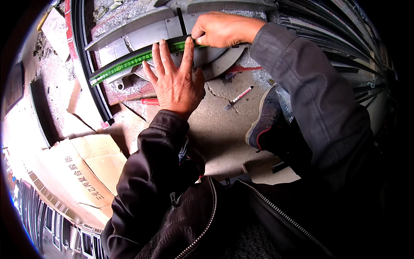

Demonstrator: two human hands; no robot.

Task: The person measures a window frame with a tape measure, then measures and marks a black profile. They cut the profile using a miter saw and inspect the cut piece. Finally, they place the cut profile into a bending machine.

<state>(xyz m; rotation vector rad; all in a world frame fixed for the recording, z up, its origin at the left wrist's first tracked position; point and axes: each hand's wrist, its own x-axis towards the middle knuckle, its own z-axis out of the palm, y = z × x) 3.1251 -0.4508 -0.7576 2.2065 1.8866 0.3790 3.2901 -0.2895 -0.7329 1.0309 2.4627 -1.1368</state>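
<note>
A green tape measure blade (129,63) stretches slantwise across the grey metal base (148,33) of what looks like a mitre saw. A dark strip runs along the blade's far edge. My left hand (176,84) lies over the blade with fingers spread, fingertips pressing on it. At the blade's right end, beside the slot in the base, my right hand (228,29) is closed, thumb and finger pinching the tape. The tape's case is not visible; the right fingers cover that end.
Long black profiles (85,56) stand at the left; more bars (334,36) are stacked at the right. A marker pen (241,96) lies on the floor near my shoe (269,116). A red handle (150,102) shows beside my left wrist. Flattened cardboard (77,168) lies lower left.
</note>
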